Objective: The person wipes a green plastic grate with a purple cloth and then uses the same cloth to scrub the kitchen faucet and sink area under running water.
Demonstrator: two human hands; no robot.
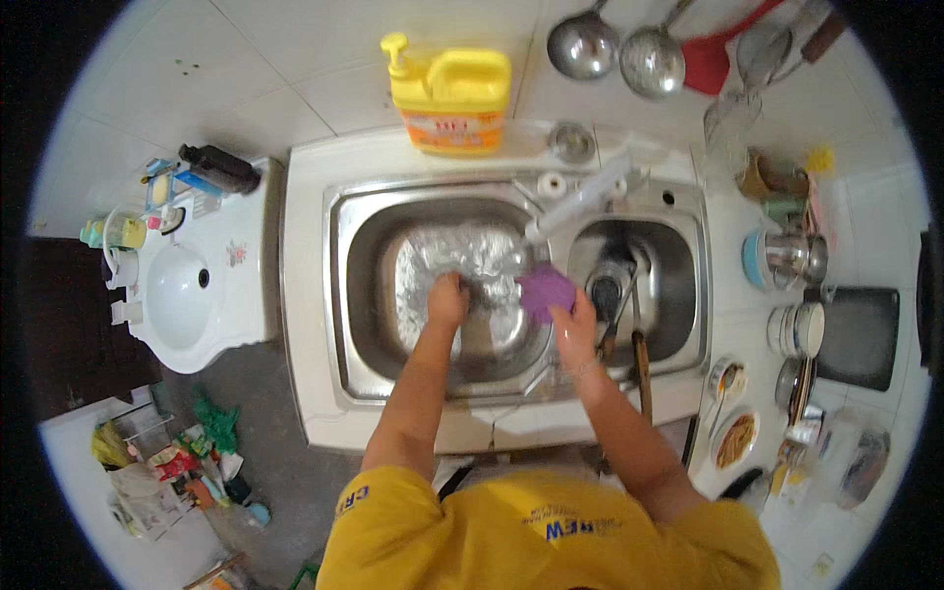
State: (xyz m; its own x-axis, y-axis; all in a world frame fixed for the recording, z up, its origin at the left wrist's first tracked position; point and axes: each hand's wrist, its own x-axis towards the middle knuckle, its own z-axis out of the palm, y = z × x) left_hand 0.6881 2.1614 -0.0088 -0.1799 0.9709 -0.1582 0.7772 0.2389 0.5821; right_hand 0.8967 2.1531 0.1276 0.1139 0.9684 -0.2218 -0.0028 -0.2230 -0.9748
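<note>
My right hand (pixel 575 326) grips a purple cloth (pixel 547 294) at its lower right edge, above the divider between the two sink bowls. Over the large left bowl (pixel 369 285) of the steel sink, my left hand (pixel 448 300) is curled with its fingers pointing down at the water (pixel 482 251). Those fingertips are mostly hidden, and what they hold cannot be made out. Light glints off the rippled water around that hand. The white faucet spout (pixel 580 202) reaches toward the large bowl, just beyond the purple cloth.
Long-handled utensils (pixel 641 374) lean in the small right bowl. A yellow pump jug (pixel 452 98) stands behind the sink. Ladles (pixel 582 46) hang on the wall. Stacked bowls (pixel 796 329) and a plate of food (pixel 736 440) line the right counter; a white washbasin (pixel 182 305) is at left.
</note>
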